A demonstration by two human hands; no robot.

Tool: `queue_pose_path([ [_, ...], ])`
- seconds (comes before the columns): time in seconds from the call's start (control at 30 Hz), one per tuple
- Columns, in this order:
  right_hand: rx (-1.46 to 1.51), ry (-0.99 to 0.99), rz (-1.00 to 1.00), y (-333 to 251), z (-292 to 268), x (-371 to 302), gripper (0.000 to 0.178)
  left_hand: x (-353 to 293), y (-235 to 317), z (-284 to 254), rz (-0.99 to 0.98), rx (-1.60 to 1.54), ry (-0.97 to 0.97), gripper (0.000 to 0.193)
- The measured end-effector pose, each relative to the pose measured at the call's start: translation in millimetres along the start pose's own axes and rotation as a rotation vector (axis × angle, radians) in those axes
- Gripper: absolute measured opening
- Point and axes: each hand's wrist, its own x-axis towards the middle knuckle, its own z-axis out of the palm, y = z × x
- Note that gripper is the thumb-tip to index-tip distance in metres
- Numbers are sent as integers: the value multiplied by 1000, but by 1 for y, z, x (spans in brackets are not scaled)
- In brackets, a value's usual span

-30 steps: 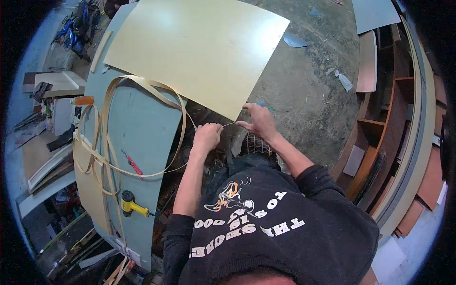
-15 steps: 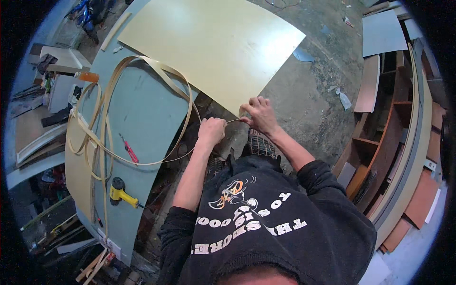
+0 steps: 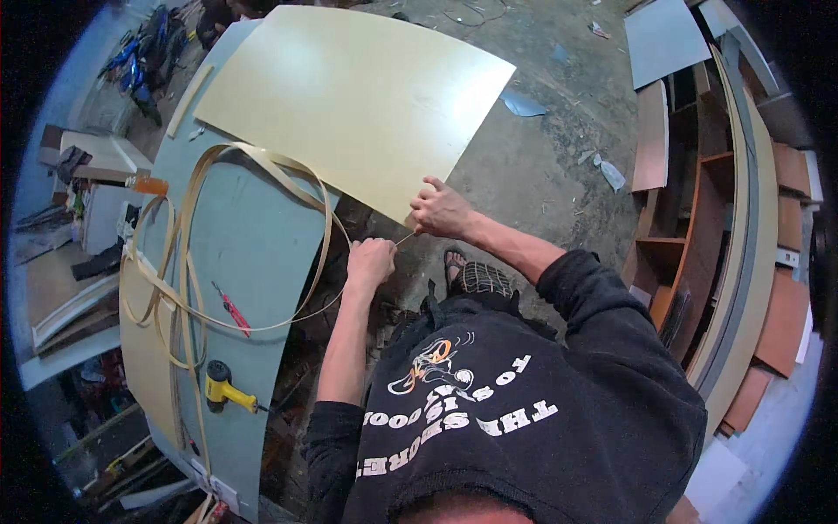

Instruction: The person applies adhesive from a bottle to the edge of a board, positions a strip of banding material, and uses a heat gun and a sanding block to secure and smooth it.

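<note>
A long, thin beige strip of edge banding (image 3: 262,155) lies in loose loops on the grey-green table, and its free end runs to my hands. My left hand (image 3: 372,262) is closed round the strip just off the table's right edge. My right hand (image 3: 439,210) pinches the strip's end at the near corner of a pale yellow panel (image 3: 349,87), one finger raised. A short stretch of strip is taut between the two hands. My right fingers hide the exact contact with the panel's edge.
On the grey-green table (image 3: 253,210) lie a yellow heat gun (image 3: 229,390), a red-handled tool (image 3: 231,312) and a bottle of orange liquid (image 3: 148,185). Wooden shelving (image 3: 685,236) and leaning boards stand at right. Offcuts (image 3: 65,279) are piled at left.
The whole view has shifted, with the panel and table lower and further left. My right hand has moved slightly up along the panel's corner. A sandalled foot now shows below it.
</note>
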Motion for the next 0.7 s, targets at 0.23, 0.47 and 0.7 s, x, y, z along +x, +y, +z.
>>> queue_pose_path([
  [0.23,102,8,-83,24,-9,-1,27,-1,1,-3,38,-53,82,23],
  [0.47,209,180,-67,50,9,-15,17,3,9,-6,-2,-41,74,41],
  [0.7,765,756,989,84,31,-60,40,-16,3,-7,27,-166,151,37],
])
